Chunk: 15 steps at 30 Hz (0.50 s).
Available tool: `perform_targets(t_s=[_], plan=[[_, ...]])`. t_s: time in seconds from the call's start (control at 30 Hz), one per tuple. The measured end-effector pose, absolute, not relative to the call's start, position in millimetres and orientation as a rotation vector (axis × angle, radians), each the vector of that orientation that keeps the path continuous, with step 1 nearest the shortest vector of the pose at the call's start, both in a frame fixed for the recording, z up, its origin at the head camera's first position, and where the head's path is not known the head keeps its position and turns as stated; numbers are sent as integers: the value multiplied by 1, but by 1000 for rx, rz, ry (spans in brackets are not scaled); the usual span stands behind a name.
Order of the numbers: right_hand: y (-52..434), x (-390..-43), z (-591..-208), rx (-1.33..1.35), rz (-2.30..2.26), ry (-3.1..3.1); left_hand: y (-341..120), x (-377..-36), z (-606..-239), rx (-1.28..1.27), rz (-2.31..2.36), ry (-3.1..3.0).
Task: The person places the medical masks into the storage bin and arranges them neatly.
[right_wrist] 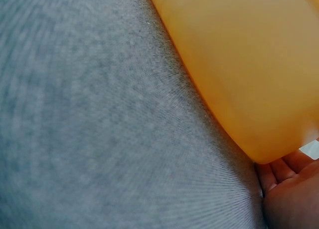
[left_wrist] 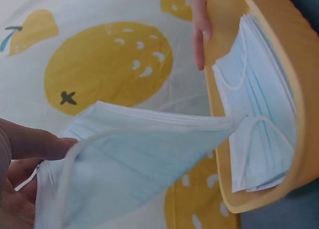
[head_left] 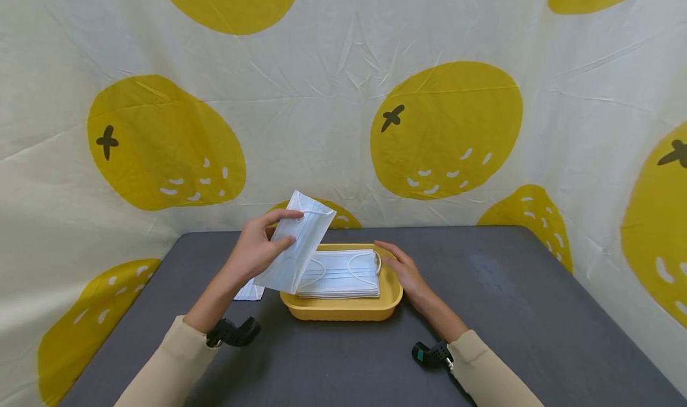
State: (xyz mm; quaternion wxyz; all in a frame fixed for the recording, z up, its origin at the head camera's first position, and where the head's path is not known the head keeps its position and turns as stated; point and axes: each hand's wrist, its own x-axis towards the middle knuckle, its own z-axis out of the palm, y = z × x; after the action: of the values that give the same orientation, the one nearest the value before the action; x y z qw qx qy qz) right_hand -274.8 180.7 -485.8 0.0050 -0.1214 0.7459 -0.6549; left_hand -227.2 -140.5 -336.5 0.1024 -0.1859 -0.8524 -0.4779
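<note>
Two hands work over a grey table (head_left: 515, 311) set against a cloth backdrop (head_left: 322, 96) printed with yellow fruit shapes; no brand, label or readable writing shows on anything in view.

Farthest left, a flat white piece (head_left: 249, 291) lies on the table, mostly hidden behind the left forearm; what it is cannot be told. Next comes the left hand (head_left: 256, 250), its fingers and thumb pinching a single face mask (head_left: 295, 243) by its left edge. The mask is lifted clear of the table, just left of and partly over the tray's left end. Its long axis runs steeply, from a low end near the tray rim up to a high end tilted toward the backdrop, with the broad face turned to the head camera. In the left wrist view the mask (left_wrist: 134, 159) fans out from the fingers (left_wrist: 35, 144), an ear loop showing along its near edge.

To the right, a yellow tray (head_left: 343, 308) sits on the table holding a stack of masks (head_left: 340, 274), lying flat with their long axis left to right and ear loops on top.

Right of that, the right hand (head_left: 408, 271) rests against the tray's right rim, fingers straight and close together, gripping nothing.
</note>
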Motion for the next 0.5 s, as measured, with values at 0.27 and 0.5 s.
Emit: perform_targets(t_s=[0.27,0.5], plan=[[180,-276,-486,-376,-2059,2336,-121,-246,-324,-633,-1325,-2589],[178,-277,-486,-382,-2059,2336,-110,-264,-319,-727,-1189,-2663]])
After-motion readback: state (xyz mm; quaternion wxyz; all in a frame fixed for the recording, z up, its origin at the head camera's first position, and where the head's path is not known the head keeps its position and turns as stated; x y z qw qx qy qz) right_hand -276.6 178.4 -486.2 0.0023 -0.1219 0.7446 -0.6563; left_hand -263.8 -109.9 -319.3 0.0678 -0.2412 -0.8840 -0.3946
